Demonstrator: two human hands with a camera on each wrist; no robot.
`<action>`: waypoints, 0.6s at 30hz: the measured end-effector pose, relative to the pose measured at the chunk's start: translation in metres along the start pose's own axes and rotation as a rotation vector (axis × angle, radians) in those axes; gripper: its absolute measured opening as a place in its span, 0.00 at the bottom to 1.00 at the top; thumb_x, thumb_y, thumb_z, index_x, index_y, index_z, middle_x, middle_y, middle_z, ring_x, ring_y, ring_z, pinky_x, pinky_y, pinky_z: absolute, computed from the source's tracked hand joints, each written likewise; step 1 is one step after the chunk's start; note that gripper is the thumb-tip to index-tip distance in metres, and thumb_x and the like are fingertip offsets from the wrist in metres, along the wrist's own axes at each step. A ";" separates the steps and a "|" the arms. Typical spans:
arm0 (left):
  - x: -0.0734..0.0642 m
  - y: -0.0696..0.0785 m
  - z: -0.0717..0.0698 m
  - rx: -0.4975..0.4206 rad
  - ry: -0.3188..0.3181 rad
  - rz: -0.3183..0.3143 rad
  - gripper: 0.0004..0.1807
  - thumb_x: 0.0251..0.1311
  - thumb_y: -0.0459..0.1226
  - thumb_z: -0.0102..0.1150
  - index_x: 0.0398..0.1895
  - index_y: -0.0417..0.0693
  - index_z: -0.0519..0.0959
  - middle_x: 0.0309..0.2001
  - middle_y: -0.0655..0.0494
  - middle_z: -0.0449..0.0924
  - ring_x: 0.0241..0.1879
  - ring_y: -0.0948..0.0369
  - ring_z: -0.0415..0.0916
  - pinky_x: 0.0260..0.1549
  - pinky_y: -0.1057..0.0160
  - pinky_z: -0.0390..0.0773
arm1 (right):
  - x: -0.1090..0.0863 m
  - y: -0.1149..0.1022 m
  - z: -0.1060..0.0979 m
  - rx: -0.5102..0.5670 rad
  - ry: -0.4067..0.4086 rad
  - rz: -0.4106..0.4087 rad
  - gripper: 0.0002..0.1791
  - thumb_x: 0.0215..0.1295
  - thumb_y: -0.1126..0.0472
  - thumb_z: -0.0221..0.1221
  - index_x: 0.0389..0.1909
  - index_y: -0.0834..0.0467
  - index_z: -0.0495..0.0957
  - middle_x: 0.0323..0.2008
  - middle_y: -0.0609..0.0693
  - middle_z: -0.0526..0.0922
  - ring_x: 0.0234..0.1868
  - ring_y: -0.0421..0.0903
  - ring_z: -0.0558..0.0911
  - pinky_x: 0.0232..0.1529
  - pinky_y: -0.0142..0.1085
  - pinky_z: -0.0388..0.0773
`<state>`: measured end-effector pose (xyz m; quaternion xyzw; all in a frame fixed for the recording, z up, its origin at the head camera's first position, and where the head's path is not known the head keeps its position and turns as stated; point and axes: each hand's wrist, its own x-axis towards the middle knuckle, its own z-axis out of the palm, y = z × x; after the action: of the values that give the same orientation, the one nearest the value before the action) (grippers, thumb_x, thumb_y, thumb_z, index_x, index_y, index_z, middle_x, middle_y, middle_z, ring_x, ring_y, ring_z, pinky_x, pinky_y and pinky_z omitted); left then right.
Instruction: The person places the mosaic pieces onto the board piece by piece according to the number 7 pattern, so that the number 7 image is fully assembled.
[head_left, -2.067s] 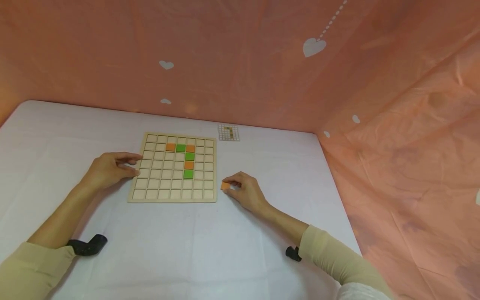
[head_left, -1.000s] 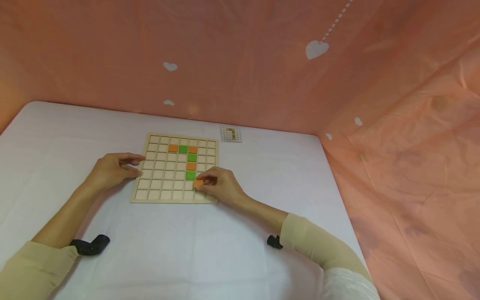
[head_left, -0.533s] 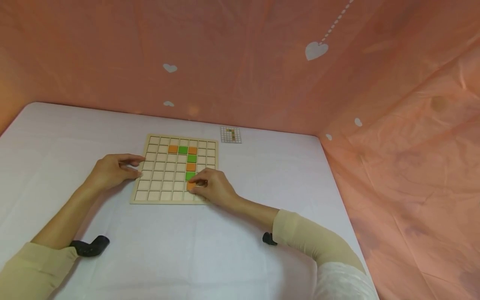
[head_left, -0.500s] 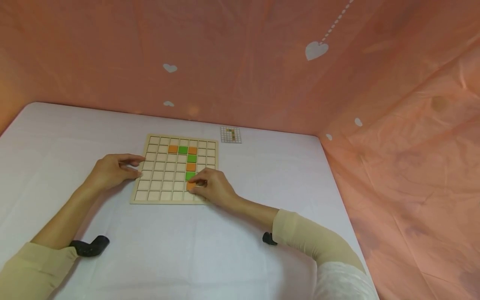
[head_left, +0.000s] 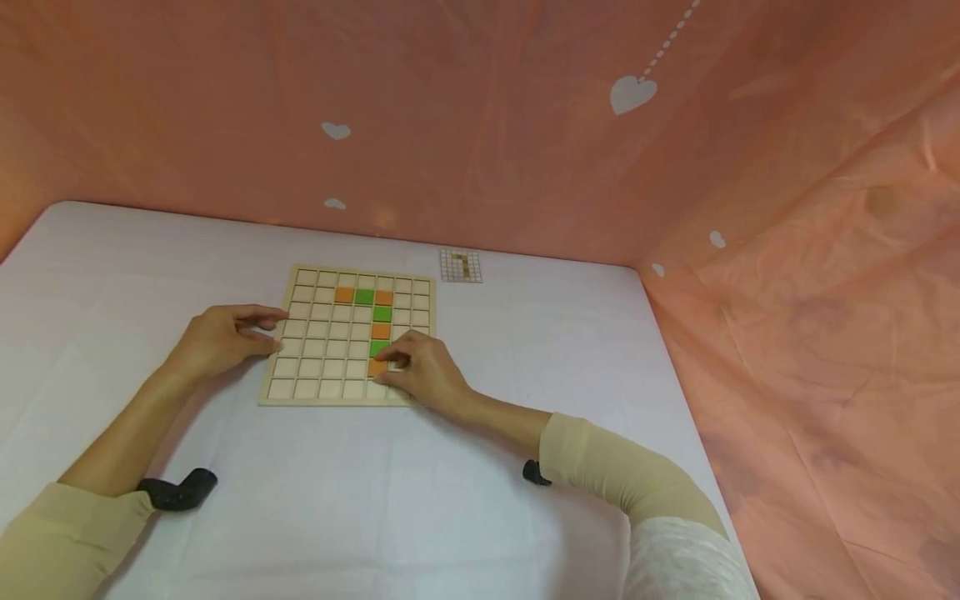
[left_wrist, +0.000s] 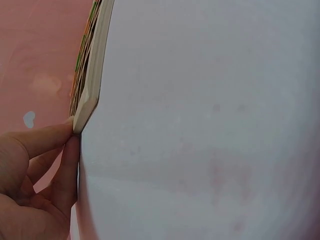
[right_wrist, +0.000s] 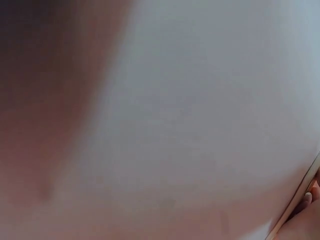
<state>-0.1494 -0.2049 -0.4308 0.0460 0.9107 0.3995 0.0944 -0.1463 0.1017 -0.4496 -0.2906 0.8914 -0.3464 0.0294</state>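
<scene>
A square wooden grid board (head_left: 265,393) lies on the white table. Orange and green tiles alternate on it, forming a short row and a column down from its right end. At the column's bottom is an orange tile (head_left: 377,368), level with its cell. My right hand (head_left: 427,373) pinches this tile, thumb and forefinger at its near and far edges; the palm covers cells to the right. On the opposite side my left hand (head_left: 217,340) touches the board's left edge with relaxed fingers and thumb spread apart. In the left wrist view its fingertips (left_wrist: 70,126) meet the board's rim.
A small pattern card (head_left: 460,266) with a similar figure lies behind the board, to its right. Pink cloth (head_left: 480,125) with white hearts hangs behind and to the right of the white table (head_left: 315,508). A black wrist mount (head_left: 178,490) sits on the left forearm.
My right hand has carried the orange tile leftward from beside the board onto the cell below the lowest green tile. My left hand has stayed at the board's left edge.
</scene>
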 end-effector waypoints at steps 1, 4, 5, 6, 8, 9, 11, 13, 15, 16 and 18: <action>0.000 0.000 0.000 -0.004 -0.003 -0.002 0.28 0.60 0.40 0.68 0.62 0.40 0.76 0.53 0.36 0.80 0.52 0.41 0.78 0.48 0.50 0.70 | 0.000 0.000 0.000 0.007 -0.004 0.001 0.15 0.54 0.55 0.74 0.41 0.56 0.88 0.35 0.44 0.82 0.34 0.34 0.76 0.36 0.21 0.73; 0.001 -0.001 0.000 -0.003 -0.017 -0.001 0.28 0.60 0.40 0.68 0.63 0.40 0.76 0.54 0.36 0.80 0.53 0.41 0.77 0.49 0.47 0.70 | 0.000 0.002 -0.003 0.057 -0.021 0.028 0.14 0.56 0.55 0.73 0.42 0.56 0.87 0.35 0.43 0.82 0.34 0.34 0.76 0.36 0.23 0.74; 0.001 -0.002 0.000 0.000 -0.025 0.002 0.28 0.61 0.40 0.68 0.63 0.40 0.76 0.54 0.36 0.80 0.53 0.40 0.77 0.50 0.45 0.69 | -0.001 0.003 -0.004 0.075 -0.023 0.034 0.14 0.56 0.56 0.73 0.42 0.55 0.87 0.35 0.43 0.82 0.34 0.34 0.76 0.36 0.23 0.74; 0.002 -0.002 0.000 0.003 -0.032 0.007 0.28 0.61 0.40 0.67 0.63 0.40 0.76 0.54 0.36 0.80 0.54 0.40 0.76 0.51 0.44 0.69 | -0.001 0.004 -0.005 0.095 -0.026 0.040 0.14 0.57 0.56 0.73 0.43 0.56 0.87 0.34 0.43 0.82 0.33 0.34 0.76 0.35 0.23 0.75; 0.003 -0.002 -0.001 0.024 -0.044 0.018 0.27 0.62 0.41 0.66 0.63 0.40 0.75 0.53 0.37 0.80 0.55 0.39 0.75 0.51 0.42 0.69 | -0.003 0.006 -0.009 0.147 -0.031 0.047 0.13 0.59 0.58 0.71 0.44 0.57 0.87 0.35 0.43 0.82 0.34 0.34 0.77 0.35 0.25 0.75; 0.003 -0.002 -0.001 0.040 -0.043 0.028 0.27 0.63 0.42 0.66 0.63 0.40 0.76 0.53 0.37 0.80 0.56 0.39 0.75 0.52 0.40 0.68 | -0.003 0.008 -0.012 0.165 -0.029 0.042 0.13 0.60 0.59 0.71 0.45 0.58 0.86 0.35 0.44 0.83 0.34 0.35 0.77 0.36 0.26 0.76; 0.002 -0.001 -0.003 0.068 -0.037 0.048 0.26 0.64 0.43 0.64 0.62 0.40 0.76 0.53 0.37 0.81 0.55 0.39 0.75 0.51 0.39 0.69 | -0.004 0.012 -0.017 0.169 -0.020 0.032 0.14 0.61 0.60 0.69 0.47 0.59 0.86 0.38 0.45 0.84 0.36 0.36 0.78 0.37 0.27 0.77; -0.001 0.000 -0.005 0.097 -0.008 0.084 0.25 0.66 0.44 0.63 0.62 0.39 0.77 0.51 0.37 0.81 0.52 0.39 0.77 0.50 0.38 0.71 | -0.006 0.018 -0.022 0.152 -0.011 0.027 0.15 0.63 0.61 0.68 0.50 0.60 0.85 0.42 0.47 0.85 0.39 0.38 0.80 0.41 0.29 0.77; -0.004 0.000 -0.007 0.124 0.038 0.137 0.24 0.65 0.43 0.63 0.60 0.39 0.78 0.50 0.36 0.82 0.48 0.39 0.79 0.47 0.39 0.74 | -0.007 0.024 -0.029 0.098 0.003 0.034 0.17 0.64 0.60 0.67 0.53 0.59 0.84 0.48 0.47 0.84 0.45 0.39 0.80 0.47 0.31 0.77; -0.006 -0.001 -0.008 0.137 0.056 0.164 0.24 0.66 0.43 0.63 0.60 0.38 0.78 0.49 0.35 0.81 0.47 0.39 0.80 0.46 0.39 0.75 | -0.008 0.028 -0.032 0.063 0.007 0.044 0.19 0.65 0.58 0.66 0.55 0.58 0.83 0.51 0.47 0.84 0.49 0.40 0.80 0.51 0.32 0.76; -0.010 -0.003 -0.011 0.167 0.091 0.216 0.23 0.65 0.42 0.64 0.58 0.38 0.79 0.50 0.34 0.80 0.47 0.38 0.79 0.45 0.38 0.75 | -0.010 0.034 -0.039 -0.006 0.004 0.062 0.22 0.65 0.56 0.66 0.59 0.57 0.81 0.57 0.47 0.81 0.58 0.43 0.78 0.59 0.36 0.72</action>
<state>-0.1419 -0.2163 -0.4239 0.1333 0.9338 0.3321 0.0055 -0.1646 0.1511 -0.4429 -0.2623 0.9011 -0.3434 0.0373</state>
